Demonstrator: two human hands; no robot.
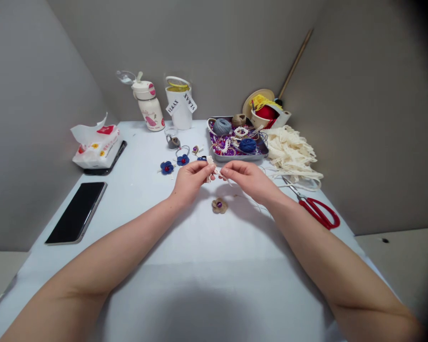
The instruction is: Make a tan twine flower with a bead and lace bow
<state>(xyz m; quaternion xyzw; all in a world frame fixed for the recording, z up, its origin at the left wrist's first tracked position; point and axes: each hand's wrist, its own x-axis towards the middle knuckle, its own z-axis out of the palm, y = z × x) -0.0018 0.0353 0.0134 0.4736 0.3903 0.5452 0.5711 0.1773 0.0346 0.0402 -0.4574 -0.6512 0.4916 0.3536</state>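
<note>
Head view: from well above and behind the left hand [193, 178] and right hand [248, 180], we look forward and down.

Flower [219, 205] before strip [209, 161], scissors [320, 213] right

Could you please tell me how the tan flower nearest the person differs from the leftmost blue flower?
The tan flower has a purple bead at its centre, while the leftmost blue flower has a red centre. Pale trim shows at the blue flower's edges, but none is visible around the tan one. Both lie on the table with their centres facing up.
</note>
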